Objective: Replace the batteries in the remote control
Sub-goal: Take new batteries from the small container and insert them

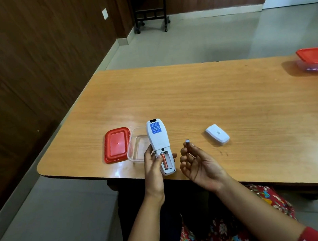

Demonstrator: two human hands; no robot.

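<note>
My left hand (152,168) grips the white remote control (159,146) back side up, above the near table (213,99) edge. Its long axis runs away from me, black tip far, open battery bay near. One orange battery (164,160) lies lengthwise in the bay's left slot. A blue label sits near the far end; text unreadable. My right hand (198,164), palm up, pinches a second battery (187,142) upright. The detached cover (217,134), bearing a barcode sticker, lies just beyond that hand.
</note>
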